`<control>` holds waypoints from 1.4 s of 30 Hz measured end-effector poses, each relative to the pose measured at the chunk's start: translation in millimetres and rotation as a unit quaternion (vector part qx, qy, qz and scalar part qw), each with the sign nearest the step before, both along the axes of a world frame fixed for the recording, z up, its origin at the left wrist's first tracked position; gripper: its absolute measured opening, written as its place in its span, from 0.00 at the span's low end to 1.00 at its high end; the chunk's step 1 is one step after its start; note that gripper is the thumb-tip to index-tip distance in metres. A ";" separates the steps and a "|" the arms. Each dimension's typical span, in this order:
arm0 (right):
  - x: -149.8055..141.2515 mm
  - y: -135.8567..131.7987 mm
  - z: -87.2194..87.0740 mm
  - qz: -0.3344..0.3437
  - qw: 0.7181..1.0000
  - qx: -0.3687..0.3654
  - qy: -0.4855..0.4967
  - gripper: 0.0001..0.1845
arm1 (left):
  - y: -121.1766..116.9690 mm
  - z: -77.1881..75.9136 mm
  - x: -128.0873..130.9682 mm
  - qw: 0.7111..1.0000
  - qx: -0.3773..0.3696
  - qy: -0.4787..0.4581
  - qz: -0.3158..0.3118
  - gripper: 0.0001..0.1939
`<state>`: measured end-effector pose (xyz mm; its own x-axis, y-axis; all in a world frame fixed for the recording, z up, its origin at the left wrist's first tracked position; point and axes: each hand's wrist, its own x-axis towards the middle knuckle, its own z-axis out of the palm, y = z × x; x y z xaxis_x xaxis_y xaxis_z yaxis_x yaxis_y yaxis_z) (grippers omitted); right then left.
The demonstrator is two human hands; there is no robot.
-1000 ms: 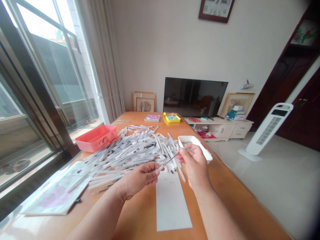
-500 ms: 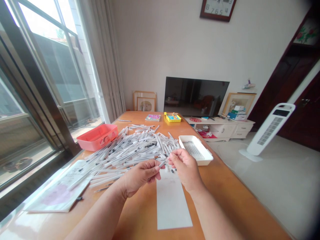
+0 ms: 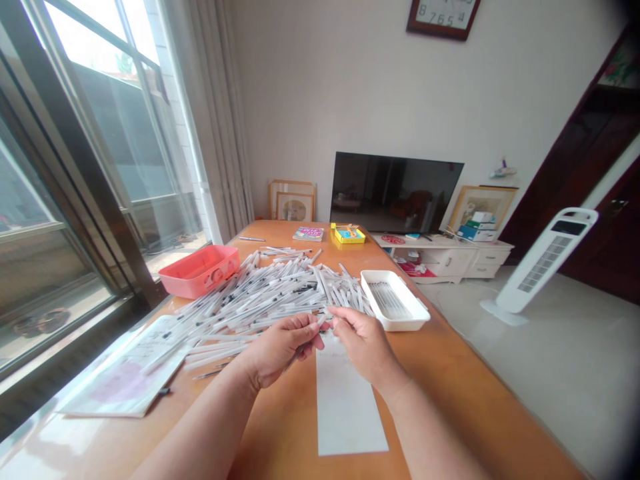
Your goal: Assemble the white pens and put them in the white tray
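Observation:
My left hand is closed round a slim pen; its upper end pokes out past the thumb toward my other hand. With thumb and forefinger pinched, my right hand meets that end; any small part between these fingertips is too small to make out. Just beyond both hands spreads a big heap of clear and white pen parts, some with black ends. A white sheet of paper lies under and in front of my hands. To the right, a white tray holds a row of slim pens or refills.
A pink-red plastic basket stands left of the heap. A booklet lies at the table's left edge. Farther back are a small colourful book and a yellow box. The wooden table drops off to the floor on the right.
The right fingers have closed in on the pen's end, nearer my left hand. The pen's back part now shows below the left hand. The whole view has shifted slightly.

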<state>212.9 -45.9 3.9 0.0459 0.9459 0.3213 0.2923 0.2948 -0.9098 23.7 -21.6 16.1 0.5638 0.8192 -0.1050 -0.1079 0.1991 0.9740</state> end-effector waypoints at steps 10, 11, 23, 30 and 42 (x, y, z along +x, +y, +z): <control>34.0 15.5 -19.2 -0.119 0.972 -0.067 -0.193 0.07 | 4.2 0.4 -2.6 0.999 -0.021 -0.002 0.025 0.16; 34.6 15.9 -21.3 -0.120 0.962 -0.069 -0.234 0.07 | 4.2 0.3 -2.7 0.999 -0.020 -0.001 0.026 0.16; 21.5 15.0 -25.1 -0.090 0.900 -0.075 -0.420 0.06 | 3.8 -0.3 -4.2 1.000 -0.010 -0.001 0.013 0.16; 17.0 11.3 -10.6 -0.005 0.990 -0.138 0.005 0.06 | 1.5 4.4 -5.0 1.000 -0.004 0.013 -0.005 0.16; 15.8 -0.7 9.5 0.088 0.975 -0.100 0.178 0.08 | -2.9 4.8 -4.7 0.997 0.028 0.050 -0.048 0.18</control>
<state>228.7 -46.5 13.4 -0.0487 0.9912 0.1230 -0.0913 0.1182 -0.9888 19.0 -24.5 20.9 0.6289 0.7680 -0.1211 0.0075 0.1498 0.9887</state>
